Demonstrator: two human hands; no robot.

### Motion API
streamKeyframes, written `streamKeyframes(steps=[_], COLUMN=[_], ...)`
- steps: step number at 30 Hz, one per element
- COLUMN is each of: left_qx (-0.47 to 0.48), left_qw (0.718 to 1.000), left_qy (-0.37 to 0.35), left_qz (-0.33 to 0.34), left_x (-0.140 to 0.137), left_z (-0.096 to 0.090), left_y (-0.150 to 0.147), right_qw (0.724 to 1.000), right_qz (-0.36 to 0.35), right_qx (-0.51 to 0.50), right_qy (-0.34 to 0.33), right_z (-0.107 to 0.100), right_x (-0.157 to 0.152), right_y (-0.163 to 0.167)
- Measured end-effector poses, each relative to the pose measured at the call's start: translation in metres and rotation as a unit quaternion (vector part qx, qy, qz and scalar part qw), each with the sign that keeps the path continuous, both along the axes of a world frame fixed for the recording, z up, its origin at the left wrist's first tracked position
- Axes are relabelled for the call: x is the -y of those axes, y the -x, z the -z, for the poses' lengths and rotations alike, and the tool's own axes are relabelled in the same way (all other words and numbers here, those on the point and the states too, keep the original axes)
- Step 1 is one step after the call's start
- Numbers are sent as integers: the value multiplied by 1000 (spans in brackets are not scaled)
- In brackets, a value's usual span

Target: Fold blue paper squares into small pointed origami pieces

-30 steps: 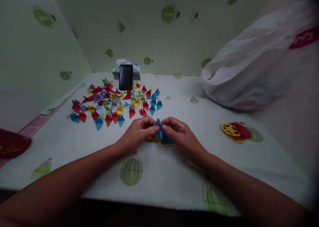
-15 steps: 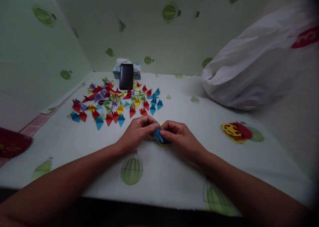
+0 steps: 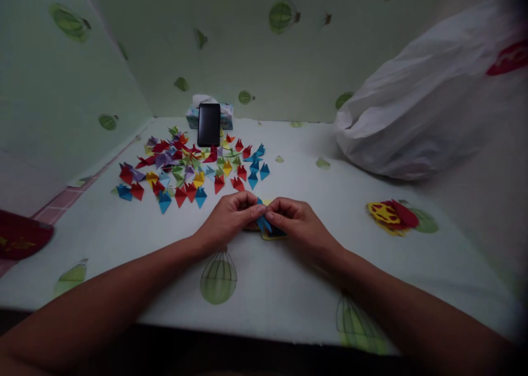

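A small folded piece of blue paper (image 3: 263, 222) is pinched between my two hands at the middle of the table. My left hand (image 3: 231, 215) grips it from the left with thumb and forefinger. From the right, my right hand (image 3: 299, 222) holds it the same way, the thumbs almost touching. Under the hands lies a dark, flat object with a yellow edge (image 3: 272, 235), mostly covered. Beyond them spreads a pile of folded paper pieces (image 3: 190, 194) in red, blue, yellow, green and purple, pointed like little origami birds.
A black phone (image 3: 209, 125) leans on a tissue box (image 3: 226, 116) behind the pile. At the right stands a big white plastic bag (image 3: 408, 106). Yellow and red cut-out shapes (image 3: 383, 214) lie nearer on the right. A red object (image 3: 25, 236) sits at the left edge.
The blue paper has turned slightly between my fingers, and its lower end has shifted a little to the right. Both hands keep their pinch in nearly the same place.
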State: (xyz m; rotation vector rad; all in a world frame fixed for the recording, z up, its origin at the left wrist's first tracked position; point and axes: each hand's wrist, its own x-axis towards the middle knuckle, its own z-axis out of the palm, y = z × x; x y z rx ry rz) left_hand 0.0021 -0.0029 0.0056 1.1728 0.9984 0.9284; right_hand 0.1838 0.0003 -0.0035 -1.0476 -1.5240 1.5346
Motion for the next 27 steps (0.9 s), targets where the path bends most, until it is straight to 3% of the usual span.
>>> streamKeyframes(steps=[7, 13, 27], left_qx=[-21, 22, 39], left_qw=[998, 998, 993], left_qy=[-34, -43, -70], left_qz=[-38, -44, -88], left_x=[-2, -2, -2], left_z=[2, 7, 8], left_y=[2, 1, 1], right_qw=[994, 971, 960], right_qz=[-39, -51, -74], right_qx=[-63, -138, -153], right_qy=[82, 190, 222], right_z=[0, 1, -3], right_x=[2, 4, 3], right_y=[1, 4, 3])
